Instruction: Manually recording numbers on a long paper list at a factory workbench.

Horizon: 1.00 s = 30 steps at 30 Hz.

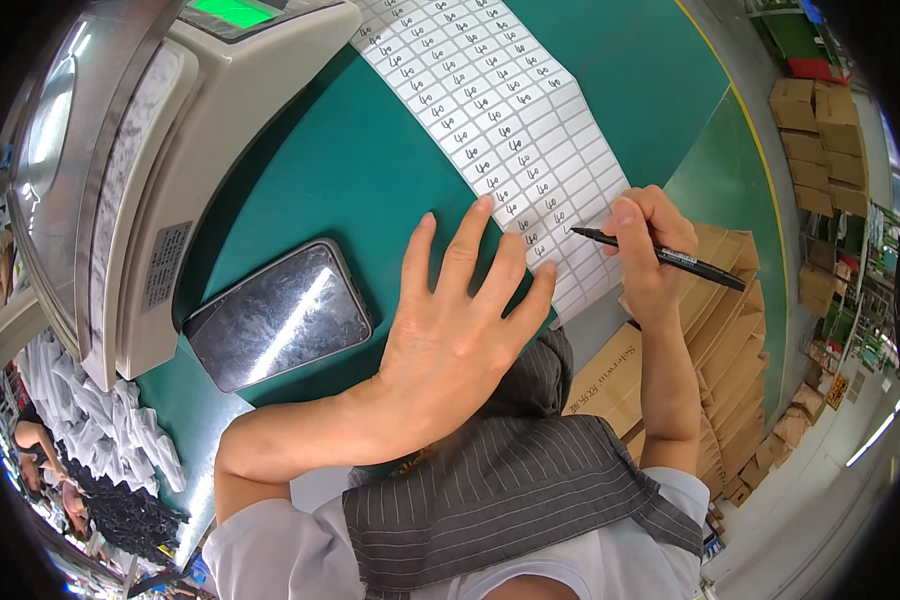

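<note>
A long white sheet of small blank-bordered labels [577,128] runs diagonally over the green table, many of its cells filled with handwritten marks. In my right hand [652,240] is a black marker pen [705,269], gripped between thumb and fingers, its tip touching or just above a cell on the sheet's near part. My left hand [465,320] lies with fingers spread, a few fingertips on the sheet's left edge and the rest over the table. Left of that hand, a dark smartphone [280,316] rests screen up on the table.
A large beige weighing scale [195,100] with a green display stands at the left on the green table [300,190]. Flattened cardboard cartons [745,345] are stacked at the right, below the table edge. White bundled pieces [95,410] lie at the lower left; stacked boxes [820,140] stand farther right.
</note>
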### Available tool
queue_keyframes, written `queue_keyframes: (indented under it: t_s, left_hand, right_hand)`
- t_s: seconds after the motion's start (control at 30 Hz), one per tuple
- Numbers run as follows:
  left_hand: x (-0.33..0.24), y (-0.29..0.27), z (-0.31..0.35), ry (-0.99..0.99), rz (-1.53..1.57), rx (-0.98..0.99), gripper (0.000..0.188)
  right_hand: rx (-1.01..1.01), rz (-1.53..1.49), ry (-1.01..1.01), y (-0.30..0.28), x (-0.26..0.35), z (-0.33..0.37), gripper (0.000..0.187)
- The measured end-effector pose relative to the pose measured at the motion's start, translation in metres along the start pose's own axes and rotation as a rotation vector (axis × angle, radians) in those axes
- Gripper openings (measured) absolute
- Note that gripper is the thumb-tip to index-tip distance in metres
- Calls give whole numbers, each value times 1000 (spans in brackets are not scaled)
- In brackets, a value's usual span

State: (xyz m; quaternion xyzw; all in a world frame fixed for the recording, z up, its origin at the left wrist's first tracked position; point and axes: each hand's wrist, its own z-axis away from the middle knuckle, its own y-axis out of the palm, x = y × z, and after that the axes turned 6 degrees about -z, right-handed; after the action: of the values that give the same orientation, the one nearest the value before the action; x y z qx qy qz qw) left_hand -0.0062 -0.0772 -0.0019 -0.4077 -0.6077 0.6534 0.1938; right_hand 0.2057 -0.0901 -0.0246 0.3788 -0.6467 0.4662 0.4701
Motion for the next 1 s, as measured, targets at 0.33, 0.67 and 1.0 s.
queue_keyframes:
  t_s: [0.33, 0.67, 1.0]
  left_hand:
    - [0, 1, -1, 4, 0, -6, 48]
    - [-1, 1, -1, 2, -9, -16, 46]
    - [-2, 1, -2, 2, -8, -14, 44]
  right_hand:
    - [-2, -5, 26, -1, 2, -1, 22]
    - [4, -41, 75, -9, 6, -2, 23]
    - [105, -50, -8, 5, 4, 8, 24]
